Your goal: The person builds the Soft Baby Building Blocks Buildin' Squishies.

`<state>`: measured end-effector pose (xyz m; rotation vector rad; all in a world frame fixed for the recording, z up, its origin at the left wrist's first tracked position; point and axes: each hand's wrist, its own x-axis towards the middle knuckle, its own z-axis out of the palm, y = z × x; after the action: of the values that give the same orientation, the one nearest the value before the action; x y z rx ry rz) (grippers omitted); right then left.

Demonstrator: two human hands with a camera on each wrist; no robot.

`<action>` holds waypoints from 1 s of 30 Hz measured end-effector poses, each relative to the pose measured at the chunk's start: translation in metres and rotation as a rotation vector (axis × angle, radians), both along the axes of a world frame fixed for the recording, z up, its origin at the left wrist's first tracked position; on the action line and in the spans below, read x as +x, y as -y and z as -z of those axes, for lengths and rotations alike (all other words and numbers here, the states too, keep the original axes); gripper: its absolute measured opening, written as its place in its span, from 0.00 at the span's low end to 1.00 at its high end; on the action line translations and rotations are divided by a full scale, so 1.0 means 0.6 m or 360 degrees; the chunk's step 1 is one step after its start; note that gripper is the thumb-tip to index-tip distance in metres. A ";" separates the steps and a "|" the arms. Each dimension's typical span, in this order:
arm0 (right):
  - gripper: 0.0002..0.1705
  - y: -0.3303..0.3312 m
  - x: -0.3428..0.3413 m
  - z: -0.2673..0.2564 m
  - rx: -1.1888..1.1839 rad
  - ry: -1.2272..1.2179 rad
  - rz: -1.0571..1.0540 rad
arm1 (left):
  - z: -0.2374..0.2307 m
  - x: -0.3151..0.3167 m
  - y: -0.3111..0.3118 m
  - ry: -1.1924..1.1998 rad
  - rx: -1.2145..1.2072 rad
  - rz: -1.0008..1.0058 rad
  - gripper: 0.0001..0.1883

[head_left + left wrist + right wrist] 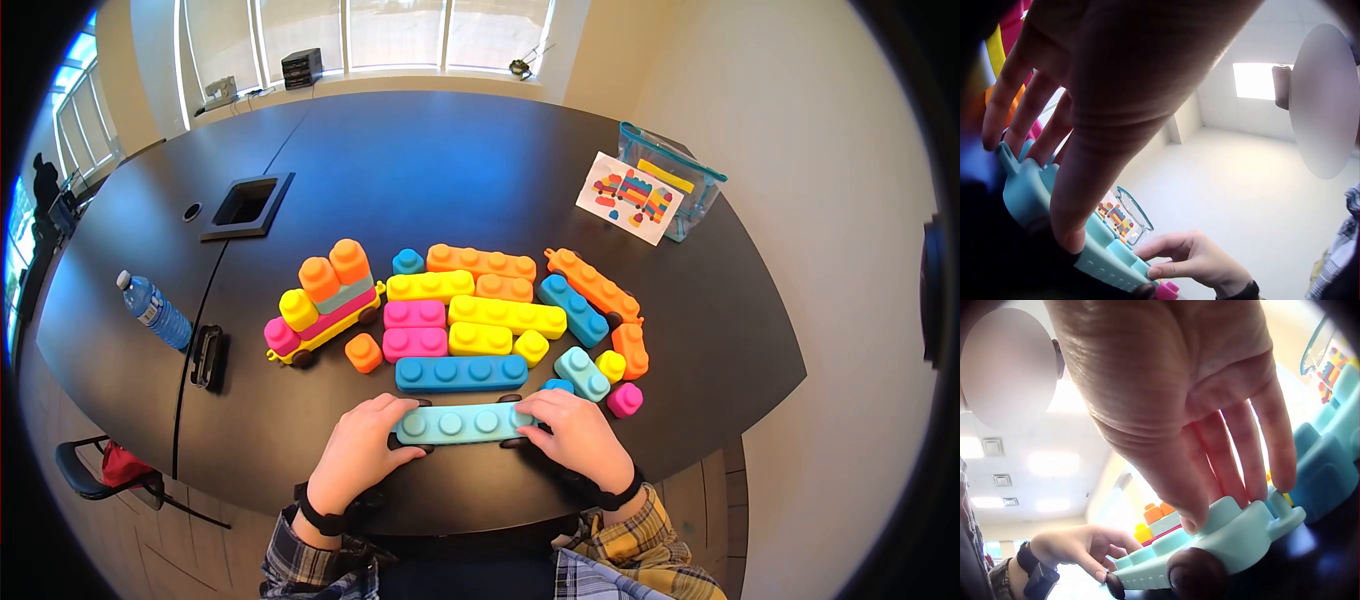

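A light teal toy train car base (465,424) with a row of studs and dark wheels lies sideways at the table's near side. My left hand (362,447) holds its left end, thumb on the near side and fingers over the far side. At the other end my right hand (580,440) grips it the same way, its thumb (1192,515) beside the end stud. A hook-like coupling (1288,522) sticks out past the right fingers. Just beyond the base lies a long blue block (461,374). A smaller blue block (558,385) is partly covered by the right hand.
Pink, yellow and orange blocks (480,262) lie grouped beyond. A built train car (325,305) stands left, near a loose orange block (363,353). An orange wheeled base (595,285) lies right. Farther out are a water bottle (156,310), a picture card (628,200) and a clear bag (700,195).
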<state>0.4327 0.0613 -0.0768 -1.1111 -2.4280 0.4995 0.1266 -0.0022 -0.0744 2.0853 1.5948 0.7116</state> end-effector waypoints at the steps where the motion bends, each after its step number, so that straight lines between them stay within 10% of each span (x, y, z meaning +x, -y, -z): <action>1: 0.14 -0.001 0.001 0.001 0.0013 0.0009 -0.0016 | -0.001 0.001 0.000 0.0008 -0.0007 -0.0003 0.29; 12: 0.21 -0.038 0.013 -0.069 -0.0023 -0.0008 -0.0078 | -0.018 0.011 0.006 -0.0078 0.0046 -0.0020 0.29; 18: 0.17 -0.230 0.006 -0.136 0.0305 0.0297 0.0086 | -0.005 0.010 0.002 -0.0125 0.0051 -0.0012 0.26; 30: 0.13 -0.409 -0.062 -0.049 0.0028 0.0754 0.0151 | -0.001 0.006 0.000 -0.0056 -0.0048 0.0003 0.18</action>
<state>0.3953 0.3066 -0.0475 -1.4643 -2.7457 0.1973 0.1302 -0.0020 -0.0735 2.0887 1.6122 0.6497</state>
